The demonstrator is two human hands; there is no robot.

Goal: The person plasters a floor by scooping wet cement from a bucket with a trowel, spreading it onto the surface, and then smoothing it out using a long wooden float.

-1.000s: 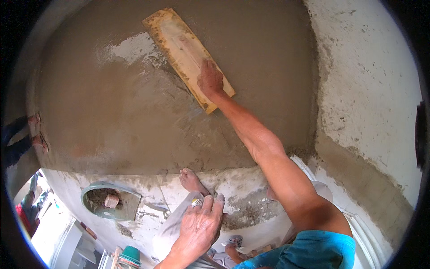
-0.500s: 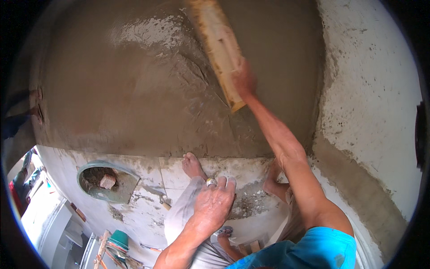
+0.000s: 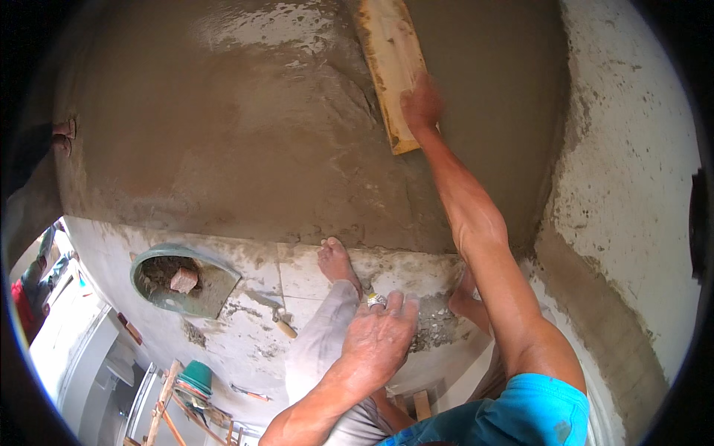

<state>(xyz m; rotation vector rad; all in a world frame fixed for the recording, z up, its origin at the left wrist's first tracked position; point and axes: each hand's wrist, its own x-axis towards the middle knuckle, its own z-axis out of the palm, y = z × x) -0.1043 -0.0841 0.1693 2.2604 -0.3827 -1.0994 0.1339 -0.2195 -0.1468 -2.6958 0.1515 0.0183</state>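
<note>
My right hand grips a long wooden float, its edges crusted with mortar. The float lies over the wet grey-brown mortar, pointing away from me; its far end runs out at the top of the view. A ridge of rough, wrinkled mortar lies just left of the float, and smooth mortar spreads to its right. My left hand, with a ring on one finger, hangs over my bent knee, holding nothing visible. Its fingers are loosely bent, their tips partly hidden.
A green cut-open container holds mortar and a brick piece at left. A trowel lies beside my bare foot. Green buckets stand lower left. Another person's feet are at far left; a pale wall rises right.
My right hand has pushed the float slightly farther away, and it now points more straight ahead. The whole view has shifted a little. My left hand stays over the knee.
</note>
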